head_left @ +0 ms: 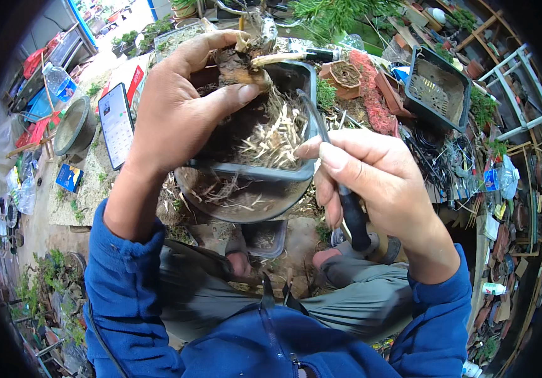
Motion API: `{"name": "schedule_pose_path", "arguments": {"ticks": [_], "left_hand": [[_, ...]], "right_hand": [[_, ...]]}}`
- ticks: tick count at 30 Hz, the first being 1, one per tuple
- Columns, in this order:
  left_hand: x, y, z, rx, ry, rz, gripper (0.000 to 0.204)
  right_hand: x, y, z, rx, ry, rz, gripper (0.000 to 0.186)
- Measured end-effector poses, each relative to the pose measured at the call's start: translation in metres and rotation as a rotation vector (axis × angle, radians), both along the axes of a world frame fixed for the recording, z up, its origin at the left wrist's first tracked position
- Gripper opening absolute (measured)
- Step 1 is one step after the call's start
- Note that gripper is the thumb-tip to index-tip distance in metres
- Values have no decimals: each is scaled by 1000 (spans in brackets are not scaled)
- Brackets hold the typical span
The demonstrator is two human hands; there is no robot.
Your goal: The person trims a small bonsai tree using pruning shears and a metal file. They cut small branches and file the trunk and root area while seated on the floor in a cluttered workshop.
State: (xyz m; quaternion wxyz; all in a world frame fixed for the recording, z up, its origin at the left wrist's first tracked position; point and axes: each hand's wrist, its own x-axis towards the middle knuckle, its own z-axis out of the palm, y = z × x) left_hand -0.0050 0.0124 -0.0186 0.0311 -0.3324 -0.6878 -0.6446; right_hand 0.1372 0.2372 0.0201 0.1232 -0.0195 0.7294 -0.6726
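Note:
My left hand (179,107) is closed around a gnarled, bark-covered stump (234,68) with pale cut ends and thin roots hanging below it. It is held over the far left part of a dark rectangular plastic tub (252,169). Pale wood shavings (277,142) and brown soil lie in the tub. In my right hand (381,183), fingers pinched on the shaft, is a thin metal hook tool (354,220) with a black handle. Its curved tip points up beside the tub's right rim, apart from the stump. Beneath the tub sits a round basin (245,211) with loose roots.
A phone (116,126) stands left of the tub, near a grey round pot (75,126). At the right are a black mesh-bottomed tray (438,88), terracotta pots (346,79) and tangled black wires (434,157). Green foliage (334,16) hangs over the far side.

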Motion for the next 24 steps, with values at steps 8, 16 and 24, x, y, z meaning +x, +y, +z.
{"name": "schedule_pose_path", "arguments": {"ticks": [8,16,24], "left_hand": [[-53,-19,23,-147,-181,-427,102],[-55,-26,17,-120,-288,-456,69],[5,-3,8,-8,-121,-102,60]], "right_hand": [[20,8,-14,-64,-17,120,39],[27,14,-15,-211,61,163,36],[8,2,-16,-459,60,140,54]]}}
